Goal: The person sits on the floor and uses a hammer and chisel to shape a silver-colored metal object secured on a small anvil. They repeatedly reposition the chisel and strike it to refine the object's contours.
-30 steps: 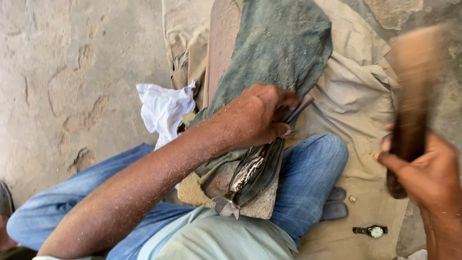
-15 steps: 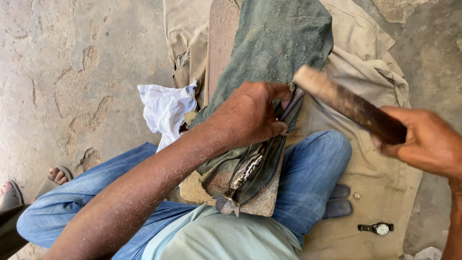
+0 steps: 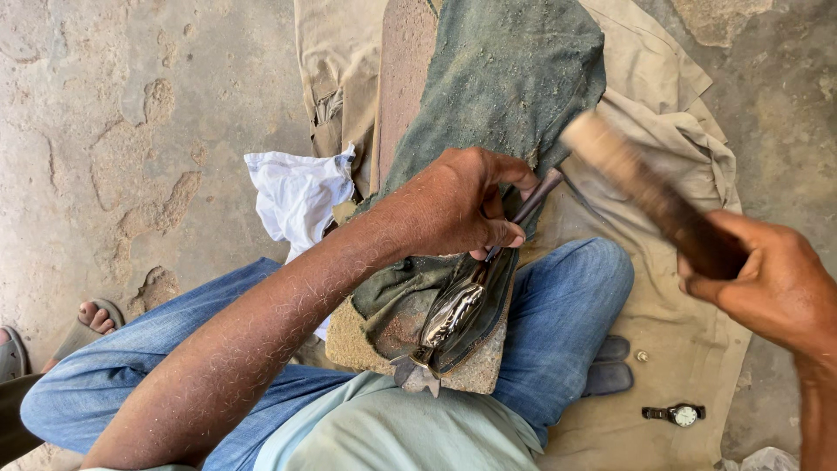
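Rough concrete floor [image 3: 131,131] lies under a tan cloth [image 3: 671,349]. Left hand [image 3: 462,209] still pinches a thin metal tool [image 3: 532,196] against the shiny piece [image 3: 453,314] on the lap board. Right hand [image 3: 767,288], closed around the wooden mallet [image 3: 645,196], has swung it nearer the tool since a moment ago.

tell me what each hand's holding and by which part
Right hand grips a wooden mallet by its lower handle end. Left hand pinches a thin metal tool near its upper end.

Bare forearms, blue jeans [image 3: 567,314] (faded), pale green shirt [image 3: 392,436], grey sandal [image 3: 83,336].
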